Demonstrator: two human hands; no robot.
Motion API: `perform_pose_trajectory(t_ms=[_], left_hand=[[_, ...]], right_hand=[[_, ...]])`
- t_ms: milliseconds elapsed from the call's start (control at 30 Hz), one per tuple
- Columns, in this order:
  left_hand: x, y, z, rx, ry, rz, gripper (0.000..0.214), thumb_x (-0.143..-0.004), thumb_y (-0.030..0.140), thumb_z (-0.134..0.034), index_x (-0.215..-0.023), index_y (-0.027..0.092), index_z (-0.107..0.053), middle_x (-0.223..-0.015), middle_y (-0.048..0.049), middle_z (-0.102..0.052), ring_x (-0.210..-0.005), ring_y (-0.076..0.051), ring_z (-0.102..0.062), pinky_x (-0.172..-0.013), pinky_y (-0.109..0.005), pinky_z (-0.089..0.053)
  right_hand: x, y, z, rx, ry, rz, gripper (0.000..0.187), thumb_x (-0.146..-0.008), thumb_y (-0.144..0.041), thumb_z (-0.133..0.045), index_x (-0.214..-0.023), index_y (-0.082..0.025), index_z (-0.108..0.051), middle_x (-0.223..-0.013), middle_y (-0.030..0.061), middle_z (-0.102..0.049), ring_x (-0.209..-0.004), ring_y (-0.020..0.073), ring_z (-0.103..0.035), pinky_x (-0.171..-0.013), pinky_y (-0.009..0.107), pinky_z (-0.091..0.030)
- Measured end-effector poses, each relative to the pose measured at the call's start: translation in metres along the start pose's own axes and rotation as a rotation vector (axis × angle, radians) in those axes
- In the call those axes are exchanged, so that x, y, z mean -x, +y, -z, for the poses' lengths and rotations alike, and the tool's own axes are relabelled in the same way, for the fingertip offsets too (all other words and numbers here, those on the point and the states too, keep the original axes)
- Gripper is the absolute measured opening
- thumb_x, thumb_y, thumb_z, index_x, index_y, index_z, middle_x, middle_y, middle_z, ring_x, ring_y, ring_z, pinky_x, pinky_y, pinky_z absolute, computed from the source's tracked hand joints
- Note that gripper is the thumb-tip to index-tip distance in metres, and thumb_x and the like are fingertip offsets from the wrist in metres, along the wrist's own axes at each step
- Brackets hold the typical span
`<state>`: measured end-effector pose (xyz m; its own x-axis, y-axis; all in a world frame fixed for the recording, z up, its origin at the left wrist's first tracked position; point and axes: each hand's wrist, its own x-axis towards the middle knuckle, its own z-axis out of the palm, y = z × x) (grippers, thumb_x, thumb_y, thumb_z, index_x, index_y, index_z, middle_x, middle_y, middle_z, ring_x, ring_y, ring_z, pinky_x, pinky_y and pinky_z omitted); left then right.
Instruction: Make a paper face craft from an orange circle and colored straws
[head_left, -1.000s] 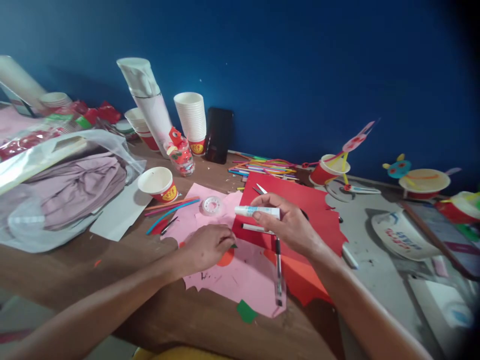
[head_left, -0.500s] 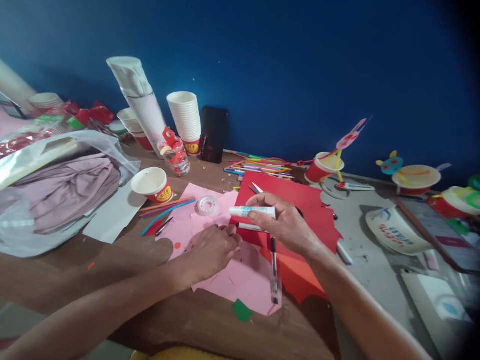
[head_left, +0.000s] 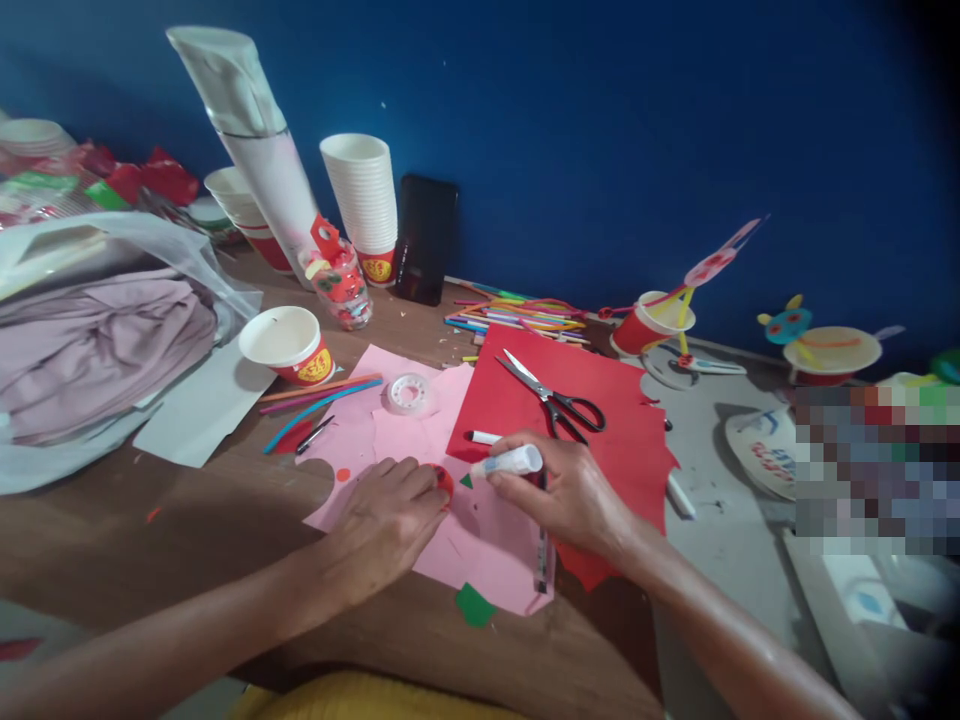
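Note:
My right hand (head_left: 574, 495) grips a white glue tube (head_left: 510, 462), its nozzle pointing left and down at a tiny green paper scrap (head_left: 466, 481). My left hand (head_left: 386, 515) rests on the pink paper (head_left: 480, 545), fingertips pressing a small red-orange paper circle (head_left: 444, 480). A red sheet (head_left: 525, 400) lies behind, with black-handled scissors (head_left: 555, 400) on it. A black pen (head_left: 541, 560) lies under my right wrist.
A tape roll (head_left: 409, 393), red paper cup (head_left: 289, 345), cup stack (head_left: 364, 200), dark phone (head_left: 425, 240), jar (head_left: 337, 285) and coloured straws (head_left: 517, 315) stand behind. A plastic bag of cloth (head_left: 97, 340) fills the left. Cup crafts (head_left: 660, 325) sit right. A green scrap (head_left: 474, 605) lies near.
My right hand lowered the glue tube toward the pink paper, uncovering the scissors. My left hand shifted slightly and now presses the red-orange circle. The camera tilted down.

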<state>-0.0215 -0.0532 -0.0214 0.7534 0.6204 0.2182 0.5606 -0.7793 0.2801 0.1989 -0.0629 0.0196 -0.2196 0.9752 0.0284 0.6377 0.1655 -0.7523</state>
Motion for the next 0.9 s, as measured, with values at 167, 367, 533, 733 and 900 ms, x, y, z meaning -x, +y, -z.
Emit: perform_pose_trajectory(t_ms=[167, 367, 533, 733, 900], left_hand=[[-0.002, -0.004, -0.003, 0.064, 0.005, 0.008, 0.014, -0.086, 0.019, -0.049, -0.082, 0.017, -0.062, -0.089, -0.0058, -0.058, -0.083, -0.02, -0.048, -0.072, -0.035, -0.039], [0.002, 0.001, 0.003, 0.066, 0.001, -0.031, 0.013, -0.086, 0.018, -0.049, -0.084, 0.019, -0.062, -0.087, -0.0043, -0.061, -0.08, -0.019, -0.049, -0.07, -0.034, -0.037], [0.015, 0.015, -0.005, 0.068, 0.022, -0.043, 0.018, -0.082, 0.017, -0.051, -0.097, 0.018, -0.06, -0.071, -0.0019, -0.064, -0.074, -0.018, -0.056, -0.078, -0.036, -0.037], [0.021, 0.02, -0.012, -0.038, -0.082, -0.08, 0.029, -0.077, 0.013, -0.052, -0.106, 0.013, -0.057, -0.067, -0.0024, -0.064, -0.07, -0.02, -0.057, -0.078, -0.037, -0.038], [0.022, 0.021, -0.014, -0.082, -0.1, -0.086, 0.033, -0.076, 0.012, -0.052, -0.109, 0.012, -0.054, -0.068, -0.0041, -0.063, -0.072, -0.021, -0.057, -0.075, -0.037, -0.038]], right_hand=[[0.002, 0.002, -0.014, 0.212, 0.014, 0.144, 0.014, -0.083, -0.026, -0.053, -0.082, -0.017, -0.062, -0.067, 0.0029, -0.064, -0.062, 0.0137, -0.058, -0.061, 0.023, -0.041], [-0.003, 0.007, -0.026, 0.293, -0.007, 0.238, 0.018, -0.086, -0.029, -0.05, -0.084, -0.017, -0.063, -0.068, 0.0053, -0.065, -0.065, 0.0163, -0.061, -0.064, 0.026, -0.043], [-0.001, 0.011, -0.028, 0.258, 0.012, 0.261, 0.016, -0.086, -0.028, -0.051, -0.087, -0.017, -0.063, -0.073, 0.0064, -0.067, -0.069, 0.0175, -0.063, -0.066, 0.027, -0.046], [-0.004, 0.008, -0.029, 0.282, -0.001, 0.307, 0.014, -0.085, -0.026, -0.053, -0.084, -0.016, -0.063, -0.075, 0.0069, -0.067, -0.071, 0.0182, -0.064, -0.067, 0.027, -0.046], [-0.009, 0.003, -0.031, 0.291, -0.024, 0.263, 0.022, -0.088, -0.03, -0.049, -0.078, -0.017, -0.063, -0.07, 0.006, -0.065, -0.066, 0.0156, -0.061, -0.062, 0.025, -0.043]])
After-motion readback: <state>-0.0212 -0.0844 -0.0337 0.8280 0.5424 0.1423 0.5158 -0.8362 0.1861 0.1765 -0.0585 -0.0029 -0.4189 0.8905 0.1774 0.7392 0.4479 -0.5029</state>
